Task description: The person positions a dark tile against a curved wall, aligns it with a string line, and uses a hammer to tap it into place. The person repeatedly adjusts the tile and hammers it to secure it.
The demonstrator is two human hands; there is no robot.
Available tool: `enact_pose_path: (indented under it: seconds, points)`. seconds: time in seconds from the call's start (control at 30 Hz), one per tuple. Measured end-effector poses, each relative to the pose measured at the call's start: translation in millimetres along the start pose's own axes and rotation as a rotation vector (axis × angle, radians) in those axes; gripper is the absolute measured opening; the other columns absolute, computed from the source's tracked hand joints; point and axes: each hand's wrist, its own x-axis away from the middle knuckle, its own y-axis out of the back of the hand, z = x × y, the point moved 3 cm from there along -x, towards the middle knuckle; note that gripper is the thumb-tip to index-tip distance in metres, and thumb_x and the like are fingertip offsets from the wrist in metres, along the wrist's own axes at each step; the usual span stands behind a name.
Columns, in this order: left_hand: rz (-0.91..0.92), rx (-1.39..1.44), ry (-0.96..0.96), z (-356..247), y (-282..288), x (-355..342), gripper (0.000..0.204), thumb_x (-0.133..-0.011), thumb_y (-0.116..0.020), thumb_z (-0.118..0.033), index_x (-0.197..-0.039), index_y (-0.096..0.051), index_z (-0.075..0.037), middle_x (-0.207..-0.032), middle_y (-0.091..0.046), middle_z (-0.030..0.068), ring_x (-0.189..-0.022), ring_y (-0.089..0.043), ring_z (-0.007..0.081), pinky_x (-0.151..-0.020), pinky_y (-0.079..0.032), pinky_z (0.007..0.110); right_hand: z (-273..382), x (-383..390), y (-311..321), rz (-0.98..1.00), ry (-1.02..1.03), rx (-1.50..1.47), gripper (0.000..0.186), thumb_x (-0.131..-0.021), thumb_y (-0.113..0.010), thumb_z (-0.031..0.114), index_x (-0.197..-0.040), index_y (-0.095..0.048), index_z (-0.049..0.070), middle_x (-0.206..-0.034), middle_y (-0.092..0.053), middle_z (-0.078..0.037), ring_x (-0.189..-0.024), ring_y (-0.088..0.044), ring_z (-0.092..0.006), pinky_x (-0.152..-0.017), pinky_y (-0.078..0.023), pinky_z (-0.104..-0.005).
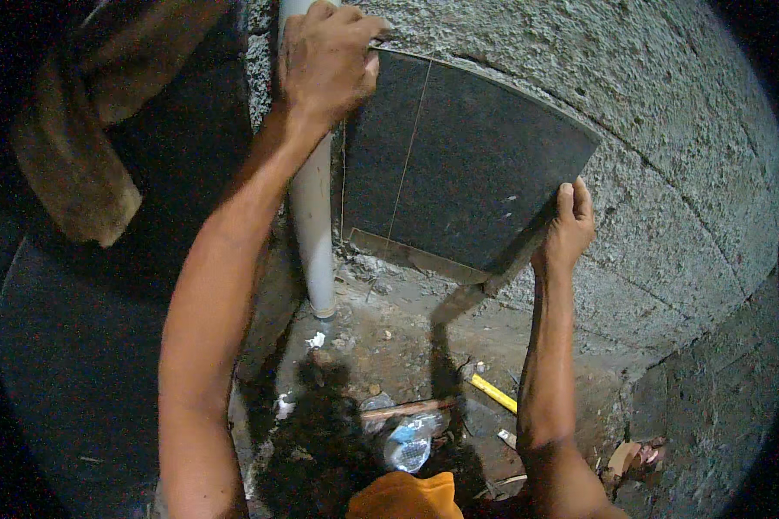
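Note:
A dark grey tile [467, 164] stands tilted against the rough cement wall, with a thin pale line running down its left part. My left hand [327, 60] is closed over the tile's top left corner, right beside a pale upright pipe [312, 225]. The right edge of the tile is gripped by my right hand [568, 223], lower down, with fingertips at the edge. Some of the fingers are hidden behind the tile. Its lower edge rises off the base strip and casts a shadow on the wall.
Below lie a yellow stick-like tool [494, 394], a wooden strip [407, 409] and a clear plastic item with blue on it [408, 445]. Debris [636, 458] sits at lower right. Brown plank-like pieces [78, 164] stand at upper left. Orange cloth [405, 497] shows at the lower edge.

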Motion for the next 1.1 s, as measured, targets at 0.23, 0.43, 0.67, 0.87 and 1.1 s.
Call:
enact_pose_path:
  seconds: [0.23,0.43,0.67,0.87,1.1]
  points:
    - [0.160,-0.127,-0.036,-6.5,0.3,-9.5,0.008,-0.073,-0.058,-0.014,-0.072,-0.066,-0.011,-0.074,-0.062,0.0067,-0.087,-0.054,0.0241,-0.081,-0.036,0.039,-8.5,-1.5,4.6,0.022,0.030,0.023,0.036,-0.084,-0.060,0.019,-0.111,-0.056,-0.004,-0.107,-0.060,-0.012,-0.095,-0.056,-0.0183,-0.086,-0.043,-0.0297]
    - [0.212,-0.135,-0.054,-6.1,-2.1,-16.0,0.009,-0.071,-0.059,-0.014,-0.070,-0.065,-0.009,-0.073,-0.062,0.0088,-0.087,-0.054,0.0255,-0.081,-0.036,0.044,-7.3,-1.7,7.4,-0.012,0.032,0.057,0.032,-0.084,-0.061,0.018,-0.108,-0.059,-0.003,-0.103,-0.061,-0.010,-0.093,-0.056,-0.0168,-0.084,-0.043,-0.0291]
    - [0.178,-0.167,-0.164,-8.0,-4.8,-20.1,0.009,-0.070,-0.058,-0.014,-0.068,-0.064,-0.007,-0.069,-0.060,0.0102,-0.079,-0.055,0.0275,-0.074,-0.042,0.042,-0.7,-1.2,4.7,-0.010,-0.011,0.031,0.029,-0.082,-0.061,0.017,-0.105,-0.061,-0.001,-0.099,-0.063,-0.009,-0.090,-0.057,-0.0162,-0.081,-0.044,-0.0281]
    - [0.243,-0.105,-0.197,-3.5,-6.2,-23.7,0.009,-0.071,-0.059,-0.014,-0.071,-0.063,-0.006,-0.073,-0.060,0.0099,-0.083,-0.054,0.0279,-0.074,-0.044,0.039,-8.2,-7.2,5.8,-0.021,0.032,0.085,0.028,-0.082,-0.061,0.017,-0.103,-0.062,-0.001,-0.097,-0.064,-0.010,-0.088,-0.059,-0.0175,-0.080,-0.045,-0.0290]
    - [0.314,-0.131,-0.223,-3.0,-0.4,-23.4,0.012,-0.075,-0.059,-0.017,-0.080,-0.063,-0.006,-0.080,-0.061,0.0094,-0.088,-0.053,0.0271,-0.077,-0.044,0.039,-3.0,-2.5,3.5,-0.008,-0.017,0.049,0.027,-0.081,-0.060,0.017,-0.102,-0.063,0.001,-0.098,-0.064,-0.010,-0.089,-0.059,-0.0180,-0.082,-0.044,-0.0297]
